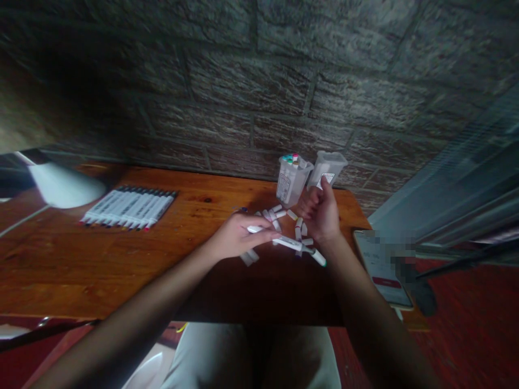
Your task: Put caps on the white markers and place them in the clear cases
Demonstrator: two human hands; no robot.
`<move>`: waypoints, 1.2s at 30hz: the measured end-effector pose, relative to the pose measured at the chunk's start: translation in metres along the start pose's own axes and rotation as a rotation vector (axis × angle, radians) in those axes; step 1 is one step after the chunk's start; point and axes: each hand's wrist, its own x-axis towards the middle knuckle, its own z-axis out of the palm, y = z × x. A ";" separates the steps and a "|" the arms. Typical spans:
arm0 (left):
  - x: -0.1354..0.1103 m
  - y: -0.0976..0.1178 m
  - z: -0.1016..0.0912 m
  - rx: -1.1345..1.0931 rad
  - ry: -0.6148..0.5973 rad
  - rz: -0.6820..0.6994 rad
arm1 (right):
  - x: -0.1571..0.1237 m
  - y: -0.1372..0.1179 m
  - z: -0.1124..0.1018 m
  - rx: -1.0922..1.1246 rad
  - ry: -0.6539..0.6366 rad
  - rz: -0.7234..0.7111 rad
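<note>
My left hand pinches a white marker between thumb and fingers, tilted down toward the right. Just past the marker's tip is a white cap with a green end, close to my right wrist; I cannot tell if they touch. My right hand has its thumb raised and its fingers curled; whatever they may enclose is hidden. Several loose white caps lie scattered between my hands. Behind them stands a clear plastic container with colourful-ended pieces inside. Another clear container stands beside it, partly covered by my right hand.
A row of several white markers lies on the wooden table at the left, next to a white lamp. A tablet-like device rests at the right edge. A brick wall rises behind the table.
</note>
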 end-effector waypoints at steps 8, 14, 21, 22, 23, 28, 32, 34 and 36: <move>0.002 -0.013 -0.014 0.050 0.163 -0.119 | 0.011 -0.006 -0.017 -0.059 0.161 0.023; 0.003 -0.019 -0.017 0.086 0.248 -0.170 | 0.005 -0.024 -0.026 -0.469 0.259 -0.169; 0.005 -0.024 -0.025 0.043 0.350 -0.180 | -0.116 -0.028 -0.047 -1.458 -0.140 0.139; 0.005 -0.024 -0.025 0.043 0.353 -0.179 | -0.131 -0.022 -0.049 -1.531 -0.143 0.167; 0.005 -0.025 -0.026 0.042 0.359 -0.176 | -0.142 -0.016 -0.051 -1.570 -0.138 0.152; 0.008 -0.023 -0.028 0.027 0.432 -0.197 | -0.132 -0.018 -0.047 -1.544 -0.202 0.089; 0.009 -0.023 -0.036 -0.013 0.547 -0.242 | -0.069 -0.047 -0.032 -1.271 -0.253 -0.017; 0.008 -0.024 -0.042 -0.035 0.575 -0.257 | -0.035 -0.053 -0.019 -1.058 -0.251 -0.081; 0.007 -0.025 -0.046 -0.044 0.577 -0.263 | -0.008 -0.047 -0.008 -0.883 -0.182 -0.166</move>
